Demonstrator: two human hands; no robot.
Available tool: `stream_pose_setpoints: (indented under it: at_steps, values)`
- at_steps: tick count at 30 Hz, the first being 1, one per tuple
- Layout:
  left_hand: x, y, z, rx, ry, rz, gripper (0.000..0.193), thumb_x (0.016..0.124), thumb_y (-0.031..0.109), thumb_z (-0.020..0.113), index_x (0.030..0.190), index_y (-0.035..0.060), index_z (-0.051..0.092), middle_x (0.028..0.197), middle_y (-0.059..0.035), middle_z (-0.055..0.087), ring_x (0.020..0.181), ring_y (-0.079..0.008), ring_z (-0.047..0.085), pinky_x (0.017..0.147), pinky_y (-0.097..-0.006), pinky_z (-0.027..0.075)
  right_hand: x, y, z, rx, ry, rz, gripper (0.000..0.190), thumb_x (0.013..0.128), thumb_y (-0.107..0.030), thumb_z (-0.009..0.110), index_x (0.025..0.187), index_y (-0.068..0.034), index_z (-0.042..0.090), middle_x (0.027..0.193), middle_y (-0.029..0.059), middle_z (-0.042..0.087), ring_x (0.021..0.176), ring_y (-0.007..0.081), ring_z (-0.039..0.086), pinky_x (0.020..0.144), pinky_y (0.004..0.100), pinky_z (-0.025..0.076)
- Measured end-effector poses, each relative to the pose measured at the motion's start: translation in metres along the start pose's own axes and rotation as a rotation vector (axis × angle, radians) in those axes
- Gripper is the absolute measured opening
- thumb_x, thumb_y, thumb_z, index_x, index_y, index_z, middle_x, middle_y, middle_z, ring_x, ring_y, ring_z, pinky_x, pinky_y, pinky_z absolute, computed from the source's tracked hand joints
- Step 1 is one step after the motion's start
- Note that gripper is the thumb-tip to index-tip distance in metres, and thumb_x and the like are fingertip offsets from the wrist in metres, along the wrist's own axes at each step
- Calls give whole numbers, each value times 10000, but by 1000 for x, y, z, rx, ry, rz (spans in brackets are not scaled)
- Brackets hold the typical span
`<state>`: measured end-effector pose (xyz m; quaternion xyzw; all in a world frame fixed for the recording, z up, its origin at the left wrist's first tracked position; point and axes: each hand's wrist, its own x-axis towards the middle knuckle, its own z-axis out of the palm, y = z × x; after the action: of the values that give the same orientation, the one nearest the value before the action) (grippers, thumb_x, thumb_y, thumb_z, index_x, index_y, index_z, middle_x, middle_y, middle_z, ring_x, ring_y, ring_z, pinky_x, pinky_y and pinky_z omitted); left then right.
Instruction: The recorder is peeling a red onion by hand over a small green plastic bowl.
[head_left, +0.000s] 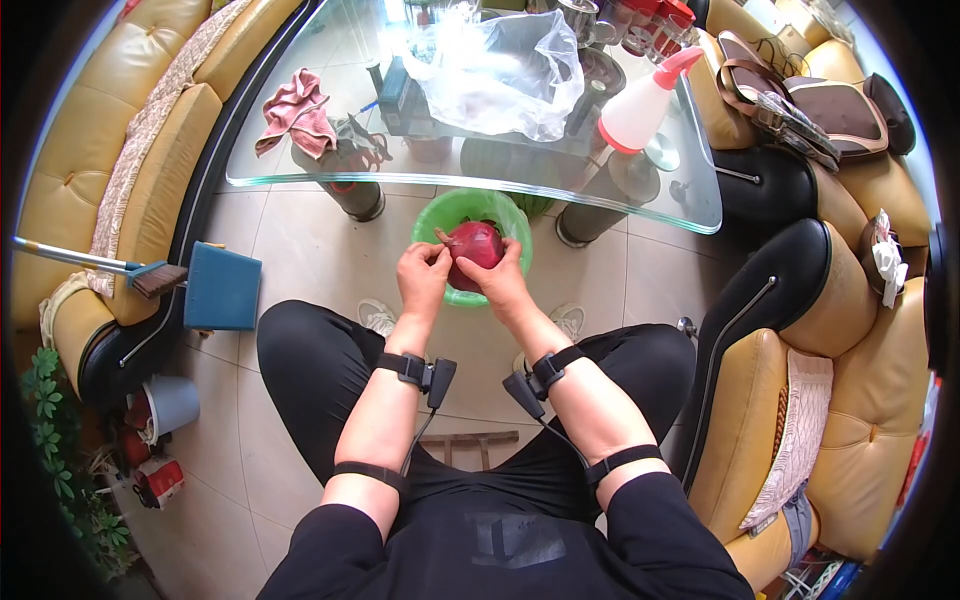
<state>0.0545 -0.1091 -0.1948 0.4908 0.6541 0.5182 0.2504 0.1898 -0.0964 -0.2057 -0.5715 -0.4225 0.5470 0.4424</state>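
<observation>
A round, dark-red fruit or vegetable (478, 246) with glossy skin is held over a green plastic basin (427, 214) on the floor between my feet. My right hand (499, 277) grips it from the right, thumb across its near face. On its left side, the fingertips of my left hand (422, 276) pinch a thin, brownish flap of skin (443, 237). Dark tips stick out at the far side of the red thing. Its underside and most of the basin's inside are hidden.
Just beyond the basin is the edge of a glass table (450, 180), bearing a pink cloth (298, 116), a clear plastic bag (502, 75) and a spray bottle (637, 109). A blue dustpan (223, 286) and a broom (156, 278) stand left. Yellow sofas (870, 382) flank both sides.
</observation>
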Motion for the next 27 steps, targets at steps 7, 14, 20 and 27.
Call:
stream_pose_setpoints:
  at_steps: [7, 14, 20, 27]
  values:
    - [1, -3, 3, 15, 7, -22, 137, 746, 100, 711, 794, -28, 700, 751, -126, 656, 673, -227, 645, 651, -322, 517, 0, 5, 0, -17, 7, 13, 845, 685, -256, 864, 1253, 9, 298, 1220, 218, 522, 1098, 272, 579, 904, 340, 504]
    - [3, -4, 5, -4, 19, -27, 122, 732, 98, 715, 759, -19, 692, 728, -121, 653, 652, -228, 641, 636, -328, 516, -5, -5, 1, -69, 16, 20, 840, 681, -266, 866, 1240, -5, 296, 1209, 225, 536, 1092, 280, 589, 904, 345, 504]
    - [3, -1, 7, 32, 20, 1, 110, 731, 89, 710, 767, -13, 690, 731, -119, 650, 648, -225, 639, 632, -328, 516, -3, -5, -3, -2, -8, 42, 806, 701, -241, 853, 1232, 2, 298, 1207, 215, 526, 1086, 266, 585, 897, 338, 514]
    - [8, -4, -1, -63, -94, 34, 95, 798, 58, 704, 835, -29, 699, 761, -68, 644, 673, -127, 619, 635, -268, 499, 1, -10, -9, 166, -78, 132, 790, 725, -201, 835, 1253, 16, 288, 1228, 201, 490, 1100, 258, 564, 885, 337, 528]
